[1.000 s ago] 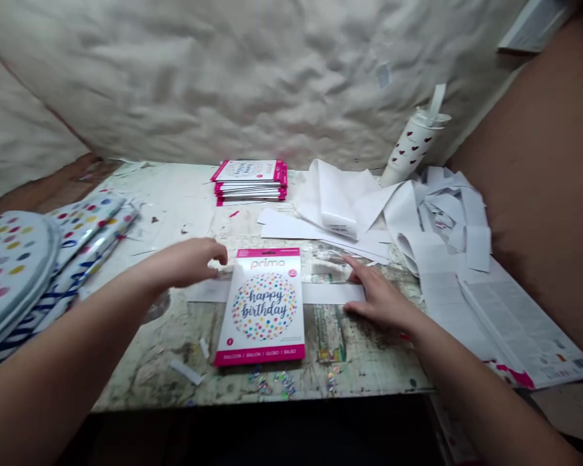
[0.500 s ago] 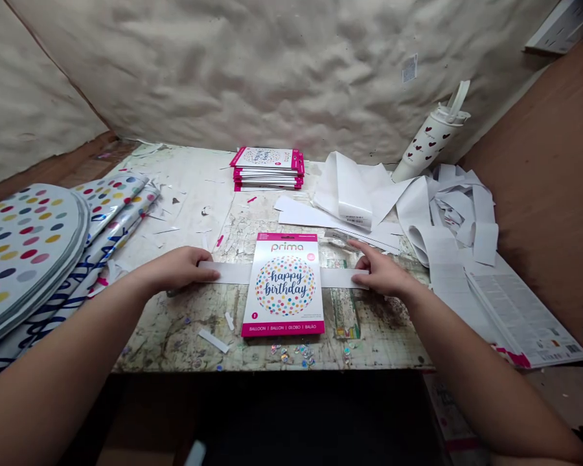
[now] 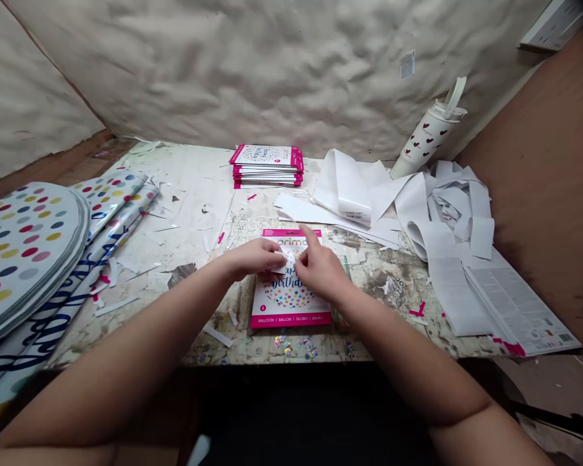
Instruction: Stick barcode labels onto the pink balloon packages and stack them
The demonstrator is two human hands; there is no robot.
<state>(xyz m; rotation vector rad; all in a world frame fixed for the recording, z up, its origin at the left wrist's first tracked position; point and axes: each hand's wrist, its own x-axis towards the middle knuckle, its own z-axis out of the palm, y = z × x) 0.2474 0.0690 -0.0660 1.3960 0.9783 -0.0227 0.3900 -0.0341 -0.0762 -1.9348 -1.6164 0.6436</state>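
Note:
A pink and white "happy birthday" balloon packet [image 3: 291, 312] lies flat near the table's front edge. Over its upper half, my left hand [image 3: 262, 257] pinches one end of a white paper strip [image 3: 289, 261]. My right hand [image 3: 317, 264] holds the strip's other end between thumb and curled fingers, its index finger stretched out. The two hands are close together and cover part of the printed lettering. Most of the strip is hidden by the fingers.
Stacked similar packets [image 3: 267, 166] stand at the back. Polka-dot foil sheets [image 3: 24, 239] lie at left. White paper bands [image 3: 442, 259], a heart-print tumbler [image 3: 423, 139] and a larger printed card [image 3: 525, 304] are at right. Scraps and sequins dot the table [image 3: 199, 194].
Both hands have come inward from either side of the packet and now meet over its front. The strip ends came with them. The packet shifted slightly in view.

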